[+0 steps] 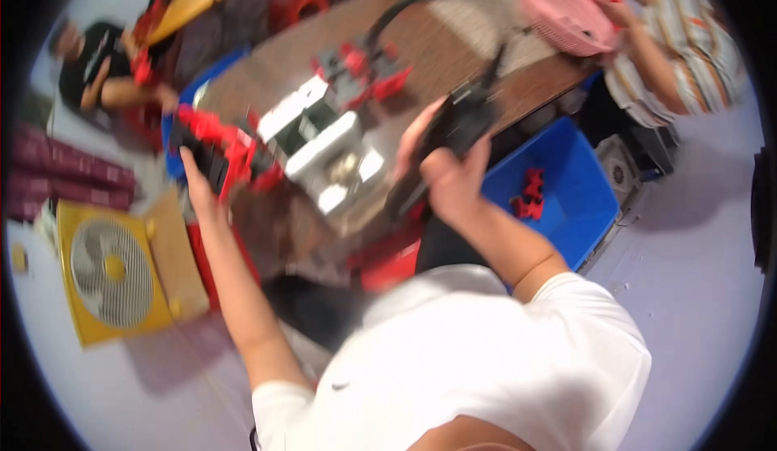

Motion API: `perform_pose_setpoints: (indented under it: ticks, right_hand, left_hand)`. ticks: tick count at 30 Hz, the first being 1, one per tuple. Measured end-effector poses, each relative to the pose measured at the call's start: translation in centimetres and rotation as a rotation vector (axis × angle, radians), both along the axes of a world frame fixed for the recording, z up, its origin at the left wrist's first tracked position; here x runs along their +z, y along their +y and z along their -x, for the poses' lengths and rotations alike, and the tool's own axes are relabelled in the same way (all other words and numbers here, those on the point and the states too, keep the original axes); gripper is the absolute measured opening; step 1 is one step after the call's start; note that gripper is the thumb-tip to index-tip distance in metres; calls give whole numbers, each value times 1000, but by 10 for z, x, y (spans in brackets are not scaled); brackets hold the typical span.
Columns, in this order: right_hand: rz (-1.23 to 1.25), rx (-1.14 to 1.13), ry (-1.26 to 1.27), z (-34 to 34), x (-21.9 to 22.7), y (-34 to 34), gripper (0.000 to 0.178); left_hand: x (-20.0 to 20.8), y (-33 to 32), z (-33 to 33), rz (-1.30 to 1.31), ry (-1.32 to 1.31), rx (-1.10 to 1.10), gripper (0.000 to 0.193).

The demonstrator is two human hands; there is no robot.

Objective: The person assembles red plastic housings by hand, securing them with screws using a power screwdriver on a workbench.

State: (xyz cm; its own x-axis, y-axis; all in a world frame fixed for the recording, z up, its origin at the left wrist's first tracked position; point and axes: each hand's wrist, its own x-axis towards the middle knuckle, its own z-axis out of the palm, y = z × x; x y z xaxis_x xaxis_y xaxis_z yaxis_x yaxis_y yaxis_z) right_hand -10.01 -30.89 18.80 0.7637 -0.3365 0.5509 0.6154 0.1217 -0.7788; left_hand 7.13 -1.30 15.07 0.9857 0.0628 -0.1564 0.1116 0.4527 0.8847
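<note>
My right hand (457, 180) is closed around a dark, blocky black device (461, 123). A black cable (405, 14) arcs over the table near its top end. My left hand (198, 184) lies along the side of a black part (212, 166), next to a blurred cluster of red parts (239, 147). Most of its fingers are hidden or smeared. Between my hands stands a white box-like fixture (316, 139) with dark slots and a bright lit opening. Beyond it sits a pile of grey and red parts (364, 70).
A blue bin (579, 168) with a few red pieces stands at my right. One person (688, 54) holds a pink basket (566, 14) at the far right; another person (97, 70) sits at the far left. A yellow box fan (113, 269) stands left of the brown table (441, 50).
</note>
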Motion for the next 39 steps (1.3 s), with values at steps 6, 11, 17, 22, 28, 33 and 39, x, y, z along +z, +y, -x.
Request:
perform_pose_setpoints:
  ticks: [6, 11, 17, 22, 28, 33, 39]
  right_hand:
    - [-188, 211, -241, -33, -11, 8, 53]
    - [14, 227, -242, -66, -20, 32, 40]
    - [-7, 310, -1044, -126, -33, 77, 28]
    - [295, 230, -460, -82, -38, 56, 32]
    - [272, 176, -307, -78, -19, 65, 33]
    - [143, 362, 10, -82, -9, 71, 34]
    - [36, 298, -268, -75, -4, 107, 42]
  left_hand:
    - [-88, 65, 97, 62, -68, 241, 48]
    - [-135, 47, 150, 138, 85, 233, 35]
    - [-116, 17, 135, 212, 185, 34, 29]
    - [-110, 21, 123, -2, 147, 34, 38]
    - [-103, 27, 113, -237, 83, -42, 51]
    - [-109, 30, 108, -354, 152, -11, 54]
    - [-126, 20, 111, -257, -112, 59, 48]
